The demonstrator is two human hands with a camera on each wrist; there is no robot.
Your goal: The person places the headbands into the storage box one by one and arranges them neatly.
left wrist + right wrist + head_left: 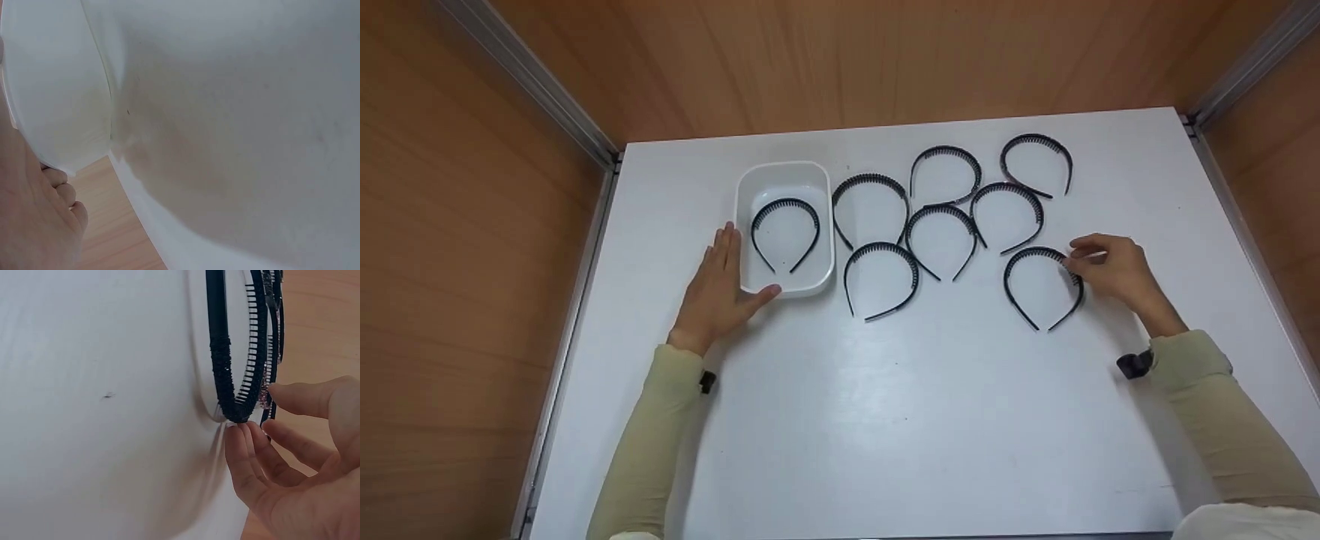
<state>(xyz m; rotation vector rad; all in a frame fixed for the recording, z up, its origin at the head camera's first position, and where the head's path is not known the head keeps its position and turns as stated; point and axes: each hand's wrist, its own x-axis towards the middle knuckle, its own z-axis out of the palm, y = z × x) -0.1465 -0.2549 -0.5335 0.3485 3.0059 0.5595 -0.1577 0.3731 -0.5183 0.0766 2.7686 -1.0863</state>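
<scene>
My left hand (711, 289) lies along the left side of a white plastic container (831, 262), fingers straight and the thumb at its near edge. One black toothed headband (786, 202) lies inside the container. In the left wrist view the container's outer wall (62, 84) rises beside the hand (34, 208). My right hand (1114, 271) is at the right side of another black headband (1020, 300), the nearest on that side. The right wrist view shows fingertips (232, 433) touching the outer curve of this headband (222, 371), with the thumb held apart from them.
Several more black headbands lie right of the container, among them one at the far right (1069, 161), one at the back (979, 169) and one near the container (847, 281). Wooden panels (885, 67) wall the white table (885, 450) at back and sides.
</scene>
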